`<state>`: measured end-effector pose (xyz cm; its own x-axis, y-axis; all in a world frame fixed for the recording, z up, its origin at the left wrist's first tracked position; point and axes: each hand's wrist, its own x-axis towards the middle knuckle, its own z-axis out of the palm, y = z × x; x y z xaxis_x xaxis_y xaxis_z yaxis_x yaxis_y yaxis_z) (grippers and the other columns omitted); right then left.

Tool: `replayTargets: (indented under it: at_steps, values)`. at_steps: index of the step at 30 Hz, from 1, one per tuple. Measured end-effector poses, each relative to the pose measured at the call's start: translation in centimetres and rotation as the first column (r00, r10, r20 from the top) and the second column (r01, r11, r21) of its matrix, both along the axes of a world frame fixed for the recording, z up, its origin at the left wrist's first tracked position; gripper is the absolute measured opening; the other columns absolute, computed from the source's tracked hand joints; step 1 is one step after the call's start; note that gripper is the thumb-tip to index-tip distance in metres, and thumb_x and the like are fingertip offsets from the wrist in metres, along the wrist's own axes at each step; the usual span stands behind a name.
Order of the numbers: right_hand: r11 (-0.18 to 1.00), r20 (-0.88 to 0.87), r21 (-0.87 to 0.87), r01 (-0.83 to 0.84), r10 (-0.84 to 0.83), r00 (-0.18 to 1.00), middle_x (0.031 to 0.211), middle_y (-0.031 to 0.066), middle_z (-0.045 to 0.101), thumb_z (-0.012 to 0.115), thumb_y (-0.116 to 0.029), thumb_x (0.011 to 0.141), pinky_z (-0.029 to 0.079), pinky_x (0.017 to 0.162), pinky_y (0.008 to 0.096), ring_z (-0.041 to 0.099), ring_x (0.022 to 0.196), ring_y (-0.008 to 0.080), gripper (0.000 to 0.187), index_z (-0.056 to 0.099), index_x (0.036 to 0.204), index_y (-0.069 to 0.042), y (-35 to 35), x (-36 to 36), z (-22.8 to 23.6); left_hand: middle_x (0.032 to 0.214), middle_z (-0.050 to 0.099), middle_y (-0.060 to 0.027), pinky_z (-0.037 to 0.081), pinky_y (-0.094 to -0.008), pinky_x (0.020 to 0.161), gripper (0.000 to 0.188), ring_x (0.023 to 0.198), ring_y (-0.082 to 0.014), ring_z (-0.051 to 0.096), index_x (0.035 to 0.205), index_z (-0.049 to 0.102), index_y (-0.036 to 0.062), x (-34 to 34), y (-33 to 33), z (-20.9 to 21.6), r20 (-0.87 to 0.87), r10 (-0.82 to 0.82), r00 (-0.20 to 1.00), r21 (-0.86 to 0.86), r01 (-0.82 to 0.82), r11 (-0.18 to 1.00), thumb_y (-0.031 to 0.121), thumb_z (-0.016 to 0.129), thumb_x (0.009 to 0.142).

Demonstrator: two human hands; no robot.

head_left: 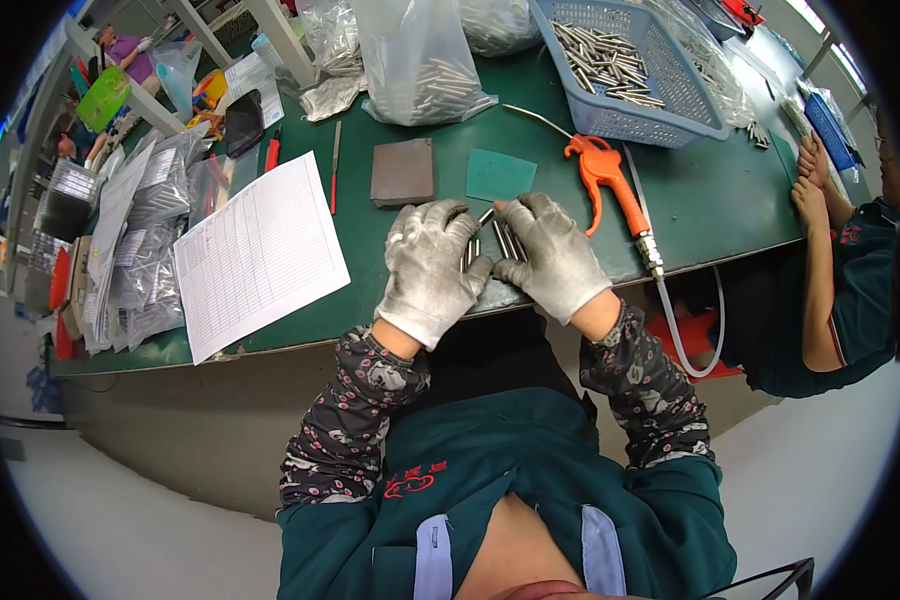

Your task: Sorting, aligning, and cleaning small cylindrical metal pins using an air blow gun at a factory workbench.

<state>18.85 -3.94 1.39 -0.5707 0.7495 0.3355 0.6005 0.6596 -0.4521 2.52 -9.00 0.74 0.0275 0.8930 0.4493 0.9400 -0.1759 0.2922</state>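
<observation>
Both my hands wear grey-white work gloves and rest at the front edge of the green table. Several short, shiny metal pins (510, 243) lie between them, partly covered by the gloves. My left hand (428, 272) is closed with curled fingers over the pins on its side, the thumb pointing towards the other hand. Opposite it, my right hand (553, 255) bends its fingers and thumb around more pins. Just beyond my left fingertips sits a brown-grey square block (403, 172). A thin green square sheet (500, 175) lies beyond my right fingertips.
An orange air blow gun (602, 175) with a hose lies at right. Behind are a blue basket (660, 125) of metal pins and a plastic bag (420, 70) of pins. Left are a printed sheet (262, 260), a slim red-handled tool (334, 180) and a phone (243, 123). A co-worker (820, 270) sits right.
</observation>
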Motion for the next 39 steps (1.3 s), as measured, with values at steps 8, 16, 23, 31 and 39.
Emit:
replayTargets:
  at_steps: [8,16,23,31,39]
  values:
    - [0.999,0.175,-0.027,-0.031,0.035,0.984,0.113,0.0143,0.053,0.065,-0.025,0.079,0.049,0.082,0.0403,0.056,0.1,0.0318,0.042,0.06,0.12,-0.015,0.7,-0.9,0.3,0.114,0.057,-0.0112,0.04,-0.0431,0.095,0.044,0.11,-0.0318,0.051,0.095,0.066,0.0055,-1.2,-1.1,0.0,0.097,-0.075,0.992,-0.001,0.076,0.997,0.027,0.079,0.059]
    - [0.997,0.192,0.061,0.054,-0.064,0.979,0.108,0.0135,0.055,0.061,-0.022,0.081,0.049,0.081,0.0403,0.056,0.096,0.0312,0.034,0.062,0.115,-0.015,0.0,-1.5,0.3,0.118,0.056,-0.0122,0.036,-0.0449,0.099,0.038,0.116,-0.0319,0.048,0.097,0.065,0.0045,0.1,-1.1,0.1,0.039,0.034,0.999,-0.054,-0.032,0.998,0.024,0.072,0.065]
    - [0.996,0.147,0.067,0.053,-0.063,0.987,0.107,0.0129,0.056,0.062,-0.017,0.08,0.048,0.08,0.0403,0.056,0.095,0.0313,0.031,0.063,0.112,-0.013,0.1,-1.1,0.3,0.115,0.056,-0.0162,0.044,-0.0415,0.093,0.031,0.108,-0.0328,0.054,0.092,0.064,-0.0001,-0.6,-1.2,-0.8,0.106,0.001,0.994,0.044,-0.005,0.999,0.006,0.065,0.061]
    - [0.981,0.075,0.166,-0.102,0.09,0.993,0.104,0.0117,0.057,0.063,-0.018,0.077,0.051,0.075,0.041,0.056,0.091,0.0314,0.027,0.062,0.104,-0.014,0.4,0.0,-0.7,0.115,0.056,-0.0169,0.045,-0.041,0.092,0.027,0.107,-0.0331,0.054,0.088,0.063,0.0002,-1.1,-0.9,-1.7,0.175,-0.029,0.984,0.077,0.016,0.997,0.006,0.067,0.062]
    - [0.991,0.15,0.111,-0.071,0.054,0.987,0.105,0.0129,0.057,0.069,-0.032,0.072,0.049,0.079,0.0421,0.056,0.094,0.0322,0.041,0.062,0.106,-0.011,-0.2,-0.4,0.1,0.116,0.057,-0.0135,0.044,-0.0413,0.092,0.019,0.108,-0.0315,0.053,0.08,0.064,0.0026,-0.3,-1.2,-0.5,0.094,0.075,0.993,-0.012,-0.074,0.997,0.011,0.07,0.064]
